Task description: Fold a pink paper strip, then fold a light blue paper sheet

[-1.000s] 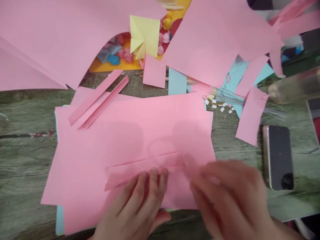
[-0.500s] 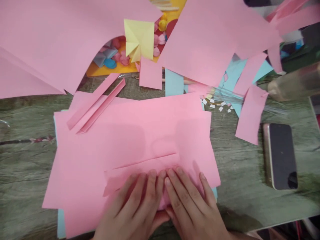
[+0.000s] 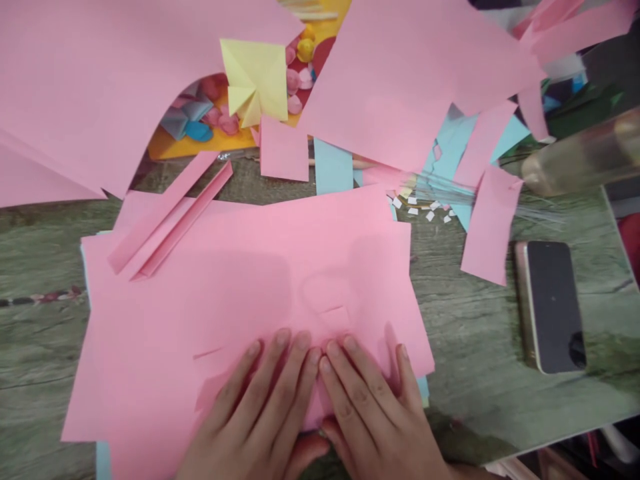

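Observation:
A narrow strip of pink paper (image 3: 336,321) lies on a stack of larger pink sheets (image 3: 240,280), almost hidden by my hands. Its color matches the sheet below, so only bits of its far edge and left end stand out. My left hand (image 3: 265,407) presses on the strip with fingers stretched out and slightly apart. Close beside it, my right hand (image 3: 373,410) rests with straight fingers on the strip's right part, its little finger spread away. The index fingertips nearly meet. Both thumbs are tucked toward the near edge, where contact with the paper is hard to see.
Folded pink strips (image 3: 170,220) lie at the stack's upper left. A phone (image 3: 556,307) sits at right, near loose pink and blue pieces and white scraps (image 3: 430,215). Beyond are a folded yellow paper (image 3: 257,80), large pink sheets (image 3: 400,73) and a clear bottle (image 3: 580,153).
Both hands have slid slightly farther up over the strip, and more of its far edge is covered or flattened. The surroundings have shifted mostly left as the camera moved.

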Demonstrator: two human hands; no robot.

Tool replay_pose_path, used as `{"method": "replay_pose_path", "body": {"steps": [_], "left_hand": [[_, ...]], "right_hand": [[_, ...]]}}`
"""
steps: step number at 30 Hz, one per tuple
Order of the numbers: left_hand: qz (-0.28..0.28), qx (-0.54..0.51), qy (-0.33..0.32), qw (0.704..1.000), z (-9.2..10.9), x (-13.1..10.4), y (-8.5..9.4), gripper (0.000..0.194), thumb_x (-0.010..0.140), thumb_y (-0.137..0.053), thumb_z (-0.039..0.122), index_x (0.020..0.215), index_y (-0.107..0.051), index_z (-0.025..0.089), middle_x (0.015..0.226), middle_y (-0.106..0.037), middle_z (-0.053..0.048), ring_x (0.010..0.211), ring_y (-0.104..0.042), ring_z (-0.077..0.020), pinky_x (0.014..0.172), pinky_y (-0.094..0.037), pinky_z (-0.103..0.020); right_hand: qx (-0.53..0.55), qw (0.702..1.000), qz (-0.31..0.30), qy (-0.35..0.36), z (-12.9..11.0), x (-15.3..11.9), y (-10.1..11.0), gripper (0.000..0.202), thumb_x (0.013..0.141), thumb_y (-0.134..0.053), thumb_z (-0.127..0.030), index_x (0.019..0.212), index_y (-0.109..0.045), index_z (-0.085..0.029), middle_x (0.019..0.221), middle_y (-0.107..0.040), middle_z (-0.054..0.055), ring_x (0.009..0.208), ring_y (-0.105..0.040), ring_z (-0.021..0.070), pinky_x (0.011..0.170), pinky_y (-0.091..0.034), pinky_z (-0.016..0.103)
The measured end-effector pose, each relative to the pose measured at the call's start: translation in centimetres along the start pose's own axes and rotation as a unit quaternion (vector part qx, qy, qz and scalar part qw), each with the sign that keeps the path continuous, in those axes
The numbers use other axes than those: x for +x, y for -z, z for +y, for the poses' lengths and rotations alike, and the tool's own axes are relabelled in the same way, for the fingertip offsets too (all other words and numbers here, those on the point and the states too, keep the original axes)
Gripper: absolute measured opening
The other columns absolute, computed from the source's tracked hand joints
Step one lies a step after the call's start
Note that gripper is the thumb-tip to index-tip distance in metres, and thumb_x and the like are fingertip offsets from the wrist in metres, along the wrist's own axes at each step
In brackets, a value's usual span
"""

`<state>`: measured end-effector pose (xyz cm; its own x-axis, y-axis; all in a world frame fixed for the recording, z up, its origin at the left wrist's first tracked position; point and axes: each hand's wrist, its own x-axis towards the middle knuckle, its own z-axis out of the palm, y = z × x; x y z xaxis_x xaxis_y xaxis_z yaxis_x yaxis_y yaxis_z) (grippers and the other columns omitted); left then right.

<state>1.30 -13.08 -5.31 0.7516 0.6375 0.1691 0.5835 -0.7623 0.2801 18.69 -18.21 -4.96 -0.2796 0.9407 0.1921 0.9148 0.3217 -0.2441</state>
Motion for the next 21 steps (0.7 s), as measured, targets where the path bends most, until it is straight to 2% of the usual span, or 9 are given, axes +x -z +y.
{"method": "replay_pose_path", "body": {"steps": [3, 10, 21], "left_hand": [[-0.008, -0.005, 0.015, 1.000, 0.05, 0.04, 0.06, 0.052, 0.090, -0.038, 0.047, 0.119, -0.054, 0.008, 0.130, -0.052, -0.011, 0.121, -0.044, -0.0284, 0.110, -0.024, -0.041], [0.001, -0.006, 0.006, 1.000, -0.02, 0.00, -0.19, 0.051, 0.089, -0.040, 0.047, 0.118, -0.054, 0.007, 0.128, -0.053, -0.011, 0.121, -0.044, -0.0286, 0.110, -0.024, -0.041], [-0.006, 0.002, 0.006, 1.000, 0.05, 0.38, 0.01, 0.052, 0.089, -0.039, 0.047, 0.119, -0.054, 0.007, 0.129, -0.052, -0.012, 0.121, -0.044, -0.0293, 0.110, -0.023, -0.042]], "right_hand": [[-0.001, 1.000, 0.002, 0.000, 0.03, 0.08, -0.03, 0.036, 0.092, -0.040, -0.031, 0.117, -0.057, -0.012, 0.125, -0.056, 0.005, 0.126, -0.041, 0.0217, 0.110, -0.013, 0.056], [-0.004, 1.000, 0.010, 0.003, 0.21, 0.17, -0.28, 0.035, 0.092, -0.040, -0.032, 0.116, -0.058, -0.014, 0.122, -0.059, 0.004, 0.126, -0.040, 0.0201, 0.111, -0.011, 0.056], [-0.024, 1.000, 0.002, -0.006, 0.09, -0.07, -0.17, 0.035, 0.093, -0.039, -0.034, 0.116, -0.058, -0.016, 0.124, -0.057, 0.002, 0.127, -0.039, 0.0194, 0.110, -0.010, 0.056]]}}
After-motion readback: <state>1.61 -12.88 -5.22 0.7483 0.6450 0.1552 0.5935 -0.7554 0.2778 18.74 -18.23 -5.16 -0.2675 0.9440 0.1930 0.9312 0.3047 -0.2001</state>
